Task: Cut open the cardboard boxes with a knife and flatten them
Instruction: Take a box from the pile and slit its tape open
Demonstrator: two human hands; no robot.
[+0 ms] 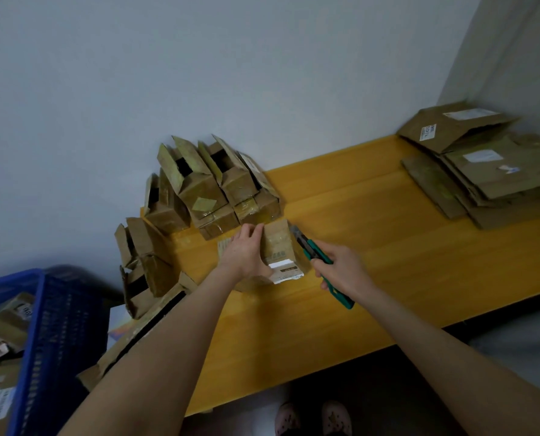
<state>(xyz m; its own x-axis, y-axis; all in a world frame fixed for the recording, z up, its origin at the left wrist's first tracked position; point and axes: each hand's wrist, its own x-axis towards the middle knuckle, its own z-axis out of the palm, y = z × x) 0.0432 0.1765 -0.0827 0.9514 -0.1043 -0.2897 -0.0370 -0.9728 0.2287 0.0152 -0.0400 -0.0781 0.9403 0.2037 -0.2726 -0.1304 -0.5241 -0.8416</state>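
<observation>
A small taped cardboard box (282,250) with a white label lies on the yellow table (372,247). My left hand (246,251) grips the box from its left side, fingers over the far top edge. My right hand (341,269) holds a green utility knife (317,258) whose blade end touches the box's right far corner. Behind the box stands a pile of small unflattened boxes (212,187) against the wall. A stack of flattened boxes (482,165) lies at the table's far right corner.
More opened boxes (142,262) hang off the table's left end. A blue plastic crate (51,335) with cardboard inside stands lower left. The grey wall runs behind the table. Slippered feet (312,418) show below the front edge.
</observation>
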